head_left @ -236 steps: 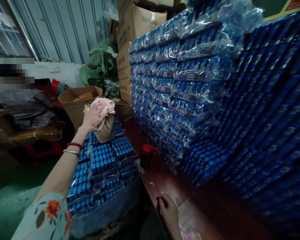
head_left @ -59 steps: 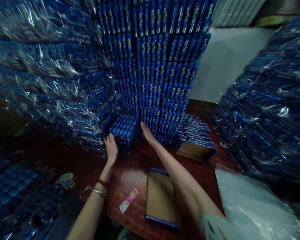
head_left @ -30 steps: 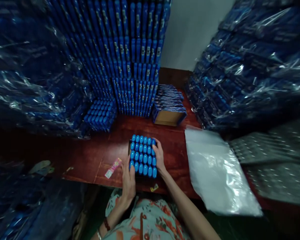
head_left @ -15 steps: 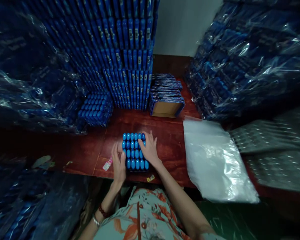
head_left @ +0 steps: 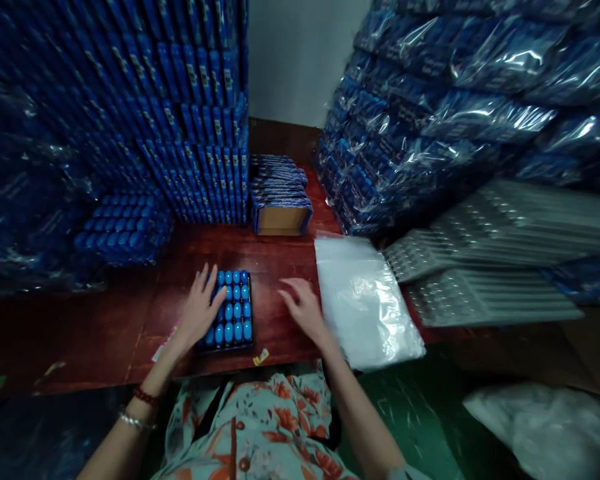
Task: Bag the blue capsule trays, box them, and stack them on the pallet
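Blue-capped containers (head_left: 237,311) stand upright in close rows inside a shallow box (head_left: 251,303) near the front edge of the reddish table (head_left: 275,257). At the box's left side, the left hand (head_left: 196,310) is spread wide, its fingers and thumb reaching over the caps; whether it presses on them cannot be told. To the right of the box and apart from it, the right hand (head_left: 304,308) is half open, fingers loosely bent, with nothing visible in its hold. Clear plastic bags (head_left: 363,303) lie flat farther right of the box, and gray ridged trays (head_left: 490,293) sit beyond those. Behind the box is a carton (head_left: 283,221) of thin, printed pieces; behind and to its left are another block of capped containers (head_left: 117,223) and a tall blue stack (head_left: 205,133). A yellow scrap (head_left: 261,357) lies just beside the box's front right corner.
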Available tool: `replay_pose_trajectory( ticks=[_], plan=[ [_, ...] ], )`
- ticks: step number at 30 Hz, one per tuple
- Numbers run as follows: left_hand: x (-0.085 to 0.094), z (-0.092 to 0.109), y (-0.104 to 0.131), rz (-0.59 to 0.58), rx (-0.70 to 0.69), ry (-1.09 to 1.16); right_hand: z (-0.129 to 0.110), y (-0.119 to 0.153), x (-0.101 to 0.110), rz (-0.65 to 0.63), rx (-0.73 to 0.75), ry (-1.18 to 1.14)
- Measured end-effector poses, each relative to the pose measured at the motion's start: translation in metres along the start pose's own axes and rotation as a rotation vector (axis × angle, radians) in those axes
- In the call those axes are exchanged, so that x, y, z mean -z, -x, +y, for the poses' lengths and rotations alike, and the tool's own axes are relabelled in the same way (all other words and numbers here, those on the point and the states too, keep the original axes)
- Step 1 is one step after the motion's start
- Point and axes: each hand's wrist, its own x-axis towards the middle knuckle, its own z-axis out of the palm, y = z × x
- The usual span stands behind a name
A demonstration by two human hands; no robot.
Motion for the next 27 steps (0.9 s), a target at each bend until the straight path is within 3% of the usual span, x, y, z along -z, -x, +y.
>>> replay_pose_trajectory(
  ticks=[2,4,7,10,12,14,17,18,20,24,25,27],
  plan=[
    [0.004,-0.007,0.009,0.089,0.114,0.152,0.034,0.026,0.058,0.094,-0.037,0.239],
    [0.005,-0.012,0.021,0.153,0.268,0.296,0.07,0.052,0.109,0.098,-0.128,0.449],
    [-0.001,-0.013,0.039,0.081,0.406,0.393,0.112,0.078,0.144,0.009,-0.25,0.624],
    [-0.012,-0.006,0.047,0.01,0.418,0.384,0.131,0.08,0.138,0.046,-0.256,0.584],
    [-0.015,0.001,0.048,0.041,0.38,0.338,0.132,0.073,0.127,0.098,-0.246,0.53],
    [-0.014,0.014,0.046,0.153,0.245,0.225,0.127,0.062,0.12,0.149,-0.279,0.468],
    [-0.008,0.042,0.047,0.375,-0.075,0.011,0.11,0.043,0.12,0.217,-0.405,0.243],
    [-0.008,0.054,0.048,0.396,-0.185,-0.048,0.101,0.035,0.12,0.211,-0.449,0.138],
    [-0.017,0.077,0.051,0.284,-0.408,-0.174,0.079,0.019,0.119,0.127,-0.513,-0.071],
    [-0.067,0.108,0.057,-0.216,-0.807,-0.501,0.029,-0.015,0.103,-0.074,-0.604,-0.362],
    [-0.082,0.112,0.056,-0.264,-0.837,-0.565,0.019,-0.021,0.099,-0.108,-0.623,-0.409],
    [-0.108,0.117,0.048,-0.222,-0.816,-0.639,0.005,-0.028,0.095,-0.175,-0.633,-0.461]
  ],
)
